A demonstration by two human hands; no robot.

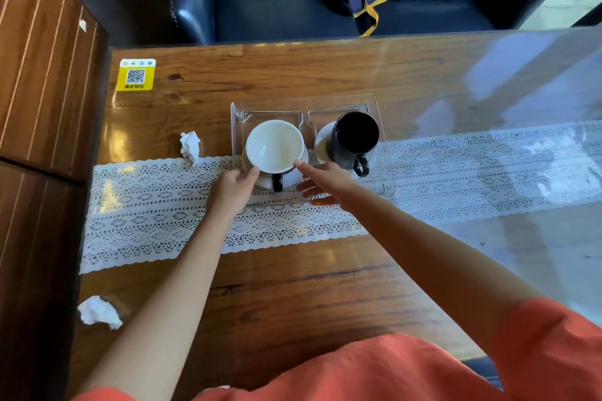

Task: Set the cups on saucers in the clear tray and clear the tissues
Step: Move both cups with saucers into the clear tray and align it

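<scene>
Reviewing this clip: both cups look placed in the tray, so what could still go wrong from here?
The white cup overhangs its saucer; with both hands at its rim, a nudge might tip it. The black mug sits off-centre on its saucer and may slide if the clear tray is lifted. Two tissues remain uncollected.

Bright daylight enters from the right, washing the glossy brown wooden desk [293, 270] in pale glare and window reflections on that side. The left stays dimmer, with small highlights. Focus is sharp at centre; wide-angle distortion bends the desk's edges and the dark wooden wall panel [42, 75].
</scene>
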